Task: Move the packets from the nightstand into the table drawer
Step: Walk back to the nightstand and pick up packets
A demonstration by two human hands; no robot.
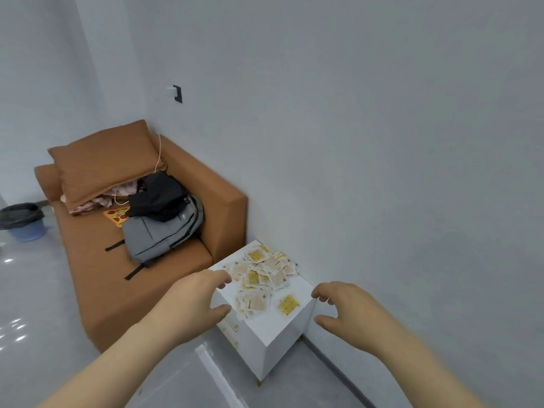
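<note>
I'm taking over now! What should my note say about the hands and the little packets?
Left hand: open, empty, at the left edge of the white box-shaped nightstand.
Right hand: open, empty, near its right corner.
Small yellow and beige flat packets: piled on the nightstand top.
Done: none picked up yet.
Left: carry the packets to the table drawer, not in view.

Both bare forearms reach forward, the left hand [196,301] and right hand [347,312] held apart, fingers [221,278] loosely curled, gripping nothing.
</note>
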